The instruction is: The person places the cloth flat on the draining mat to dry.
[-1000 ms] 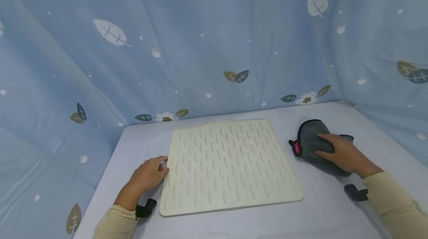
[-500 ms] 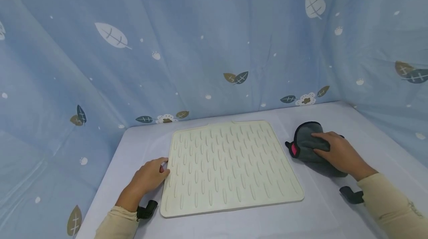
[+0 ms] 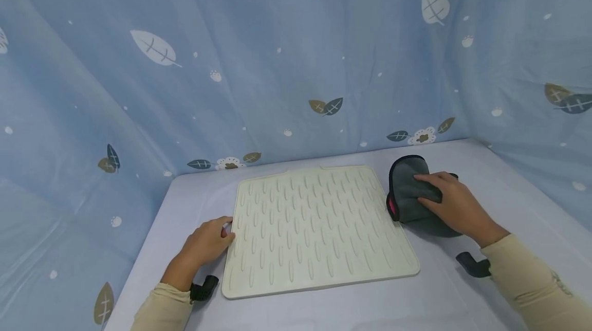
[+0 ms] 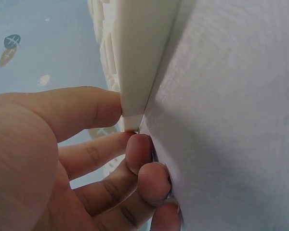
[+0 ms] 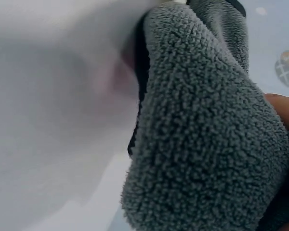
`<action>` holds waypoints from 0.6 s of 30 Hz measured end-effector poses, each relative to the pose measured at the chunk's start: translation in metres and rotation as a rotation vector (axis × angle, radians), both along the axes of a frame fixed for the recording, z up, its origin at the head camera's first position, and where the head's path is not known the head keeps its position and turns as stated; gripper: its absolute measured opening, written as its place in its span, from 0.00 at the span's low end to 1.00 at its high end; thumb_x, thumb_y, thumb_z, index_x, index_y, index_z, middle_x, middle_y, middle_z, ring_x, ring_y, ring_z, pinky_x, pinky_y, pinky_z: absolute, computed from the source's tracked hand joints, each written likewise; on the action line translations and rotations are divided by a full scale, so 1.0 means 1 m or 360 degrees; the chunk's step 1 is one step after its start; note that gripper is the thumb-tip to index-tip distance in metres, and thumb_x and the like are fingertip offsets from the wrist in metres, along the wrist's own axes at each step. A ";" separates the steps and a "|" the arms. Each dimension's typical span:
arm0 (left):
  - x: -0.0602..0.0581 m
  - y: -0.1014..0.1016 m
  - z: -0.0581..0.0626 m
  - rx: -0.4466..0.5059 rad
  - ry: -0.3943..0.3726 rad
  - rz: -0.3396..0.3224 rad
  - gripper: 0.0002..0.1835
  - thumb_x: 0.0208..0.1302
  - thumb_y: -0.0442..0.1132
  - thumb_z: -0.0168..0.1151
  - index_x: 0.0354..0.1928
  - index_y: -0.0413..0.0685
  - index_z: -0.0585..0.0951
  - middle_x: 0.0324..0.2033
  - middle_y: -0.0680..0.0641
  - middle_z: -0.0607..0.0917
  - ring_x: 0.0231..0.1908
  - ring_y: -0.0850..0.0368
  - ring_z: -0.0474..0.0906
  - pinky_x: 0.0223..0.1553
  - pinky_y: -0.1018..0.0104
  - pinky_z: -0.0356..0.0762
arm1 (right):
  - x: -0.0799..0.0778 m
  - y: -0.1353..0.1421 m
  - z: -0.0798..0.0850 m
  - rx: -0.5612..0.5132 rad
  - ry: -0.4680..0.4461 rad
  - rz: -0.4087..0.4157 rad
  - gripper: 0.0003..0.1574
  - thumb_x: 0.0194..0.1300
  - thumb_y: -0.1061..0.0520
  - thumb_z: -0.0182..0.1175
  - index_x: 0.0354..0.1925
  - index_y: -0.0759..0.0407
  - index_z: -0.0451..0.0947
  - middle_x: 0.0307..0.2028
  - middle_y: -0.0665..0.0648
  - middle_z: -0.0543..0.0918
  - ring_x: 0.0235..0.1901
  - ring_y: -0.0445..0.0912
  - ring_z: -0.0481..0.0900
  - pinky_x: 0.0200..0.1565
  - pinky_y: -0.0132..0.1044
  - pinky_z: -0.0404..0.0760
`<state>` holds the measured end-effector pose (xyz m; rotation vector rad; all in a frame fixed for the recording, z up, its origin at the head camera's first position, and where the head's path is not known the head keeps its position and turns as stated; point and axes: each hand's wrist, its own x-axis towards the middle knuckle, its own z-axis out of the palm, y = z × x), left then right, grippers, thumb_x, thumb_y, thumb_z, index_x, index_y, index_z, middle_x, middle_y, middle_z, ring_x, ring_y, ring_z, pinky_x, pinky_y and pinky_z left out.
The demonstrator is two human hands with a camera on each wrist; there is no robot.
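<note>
A cream ridged mat [image 3: 319, 231], covered in raised oval bumps, lies flat on the white-covered table. My left hand [image 3: 207, 241] rests at its left side; in the left wrist view the thumb touches the mat's edge [image 4: 142, 57] while the other fingertips lie beside it on the tablecloth. To the right, my right hand [image 3: 458, 207] grips a folded grey plush cloth [image 3: 407, 187] with black trim and a pink patch. The cloth's left side overlaps the mat's right edge in the head view. Its fleecy pile [image 5: 202, 125] fills much of the right wrist view.
A blue curtain [image 3: 287, 63] printed with leaves and flowers hangs behind the table and along both sides. White tablecloth [image 3: 324, 315] shows all round the mat. A black wrist mount [image 3: 473, 265] sticks out from each sleeve.
My right hand has moved left with the grey cloth, bringing it from beside the mat to its right edge. The left hand and the mat stay where they were.
</note>
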<state>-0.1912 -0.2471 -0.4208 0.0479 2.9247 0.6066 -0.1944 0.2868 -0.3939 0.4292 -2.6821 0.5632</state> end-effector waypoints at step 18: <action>0.002 0.002 0.000 -0.0025 -0.0034 0.0014 0.29 0.67 0.40 0.63 0.67 0.39 0.72 0.29 0.49 0.77 0.27 0.56 0.72 0.26 0.63 0.67 | 0.004 -0.045 0.029 -0.0093 0.0134 0.0154 0.36 0.57 0.66 0.72 0.63 0.60 0.75 0.53 0.67 0.76 0.52 0.62 0.79 0.47 0.60 0.81</action>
